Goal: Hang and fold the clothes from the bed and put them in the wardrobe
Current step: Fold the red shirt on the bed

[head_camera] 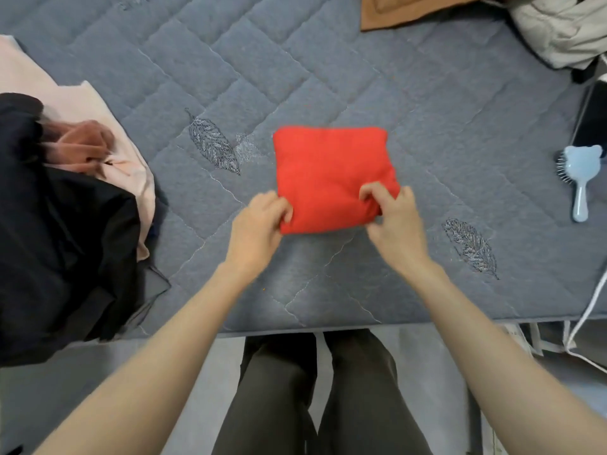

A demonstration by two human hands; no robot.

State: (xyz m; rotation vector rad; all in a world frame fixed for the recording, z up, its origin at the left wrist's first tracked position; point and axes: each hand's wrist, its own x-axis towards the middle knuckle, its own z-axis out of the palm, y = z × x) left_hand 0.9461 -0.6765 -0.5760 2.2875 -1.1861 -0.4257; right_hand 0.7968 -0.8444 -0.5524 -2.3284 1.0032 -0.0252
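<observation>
Dark trouser legs point(315, 389) were seen nearest, at the edge of a bed point(328, 284) covered in grey quilted fabric stitched with leaf shapes. Just beyond, a red garment point(331, 165), folded into a soft, plump square, was laid mid-bed. Its near left corner was pinched by the curled fingers of the left hand point(259, 221). Its near right corner was gripped by the right hand point(394, 221), fingers bunched into the cloth. A crumpled black heap point(65, 241) and pale pink cloth point(82, 103) were piled at left. A light blue plastic hairbrush point(579, 178) was placed at right, and brown fabric point(410, 11) farthest.
</observation>
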